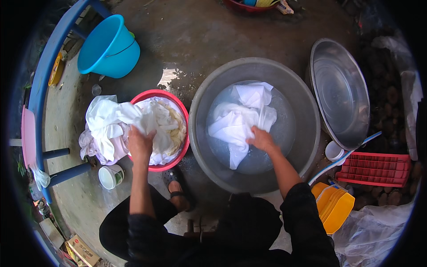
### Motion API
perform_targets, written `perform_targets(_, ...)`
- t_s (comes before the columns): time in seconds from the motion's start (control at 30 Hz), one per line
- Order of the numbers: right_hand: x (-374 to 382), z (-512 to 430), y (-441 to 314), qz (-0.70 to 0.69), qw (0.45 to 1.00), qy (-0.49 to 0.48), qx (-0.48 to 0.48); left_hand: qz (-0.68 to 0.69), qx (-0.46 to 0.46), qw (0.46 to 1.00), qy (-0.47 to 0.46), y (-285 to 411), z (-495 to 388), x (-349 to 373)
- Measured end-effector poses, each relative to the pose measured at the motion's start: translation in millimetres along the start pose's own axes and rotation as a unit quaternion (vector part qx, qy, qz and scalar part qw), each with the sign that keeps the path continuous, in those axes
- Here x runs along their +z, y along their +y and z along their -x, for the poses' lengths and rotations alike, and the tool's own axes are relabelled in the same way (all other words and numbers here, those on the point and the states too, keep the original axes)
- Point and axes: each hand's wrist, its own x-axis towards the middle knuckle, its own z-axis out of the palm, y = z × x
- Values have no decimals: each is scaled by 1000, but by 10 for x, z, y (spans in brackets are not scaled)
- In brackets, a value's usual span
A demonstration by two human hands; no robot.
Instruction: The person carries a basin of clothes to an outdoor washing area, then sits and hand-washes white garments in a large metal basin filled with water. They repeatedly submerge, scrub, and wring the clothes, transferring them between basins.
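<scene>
My right hand (262,138) grips the edge of a white cloth (233,116) that lies partly in the cloudy water of a large grey basin (203,157). Over on the left, my left hand (141,142) is on a bunched white cloth (113,116), its fingers hidden by folds. That cloth rests across the rim of a smaller red basin (182,150) heaped with white and cream cloths (166,123). More pale lilac-white fabric (110,143) bulges out on the basin's left side.
A turquoise bucket (116,53) leans at upper left, near a blue frame (43,80). Beside the grey basin tilts a metal basin (340,96). At right are a hose (333,163), a red plastic crate (373,168) and yellow containers (333,207). A white tub (110,177) stands near my foot.
</scene>
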Motion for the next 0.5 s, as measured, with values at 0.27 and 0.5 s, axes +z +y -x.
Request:
perform_targets(0.27,-1030,746,172,-427,899,-44,-86,-180,166,969,-37,60,-599,-263)
perform_targets(0.5,-2100,1845,-701,-565,802,27,-192,165,379,824,-387,1657,9,-388)
